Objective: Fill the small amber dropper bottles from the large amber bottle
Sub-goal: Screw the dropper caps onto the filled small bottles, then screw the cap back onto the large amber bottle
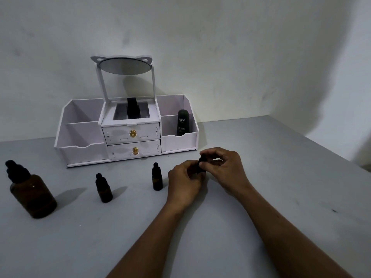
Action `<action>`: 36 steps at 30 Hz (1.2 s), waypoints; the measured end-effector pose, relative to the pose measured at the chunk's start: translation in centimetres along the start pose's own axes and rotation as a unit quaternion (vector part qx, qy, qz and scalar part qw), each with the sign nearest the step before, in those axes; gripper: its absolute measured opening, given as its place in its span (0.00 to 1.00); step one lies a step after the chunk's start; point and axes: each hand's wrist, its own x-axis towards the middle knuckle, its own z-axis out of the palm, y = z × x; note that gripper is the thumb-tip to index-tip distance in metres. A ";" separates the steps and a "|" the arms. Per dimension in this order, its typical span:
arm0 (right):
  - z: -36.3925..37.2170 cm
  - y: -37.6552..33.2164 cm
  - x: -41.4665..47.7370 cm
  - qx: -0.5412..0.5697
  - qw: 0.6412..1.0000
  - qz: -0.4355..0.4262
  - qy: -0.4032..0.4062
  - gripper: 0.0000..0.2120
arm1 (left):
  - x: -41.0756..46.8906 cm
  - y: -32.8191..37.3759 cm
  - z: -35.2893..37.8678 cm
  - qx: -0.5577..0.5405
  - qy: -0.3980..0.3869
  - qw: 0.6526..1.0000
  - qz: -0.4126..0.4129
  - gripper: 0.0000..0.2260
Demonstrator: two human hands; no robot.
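Note:
A large amber bottle (33, 194) with a black dropper cap stands upright at the far left of the grey table. Two small amber dropper bottles stand capped further right: one (103, 188) left of centre, another (157, 177) near my hands. A third small dropper bottle (201, 163) sits between my hands, mostly hidden. My left hand (183, 180) wraps its body. The fingers of my right hand (222, 167) pinch its black dropper cap.
A white cosmetic organiser (128, 131) with two drawers, side bins and a cat-ear mirror stands against the wall behind the bottles. A dark Kahf tube (182, 123) rests in its right bin. The table's right edge (341, 155) runs diagonally.

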 end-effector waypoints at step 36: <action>-0.4 0.5 -0.5 -0.003 1.000 -0.023 0.003 0.16 | -0.5 0.0 0.0 0.002 -0.031 0.999 -0.024 0.19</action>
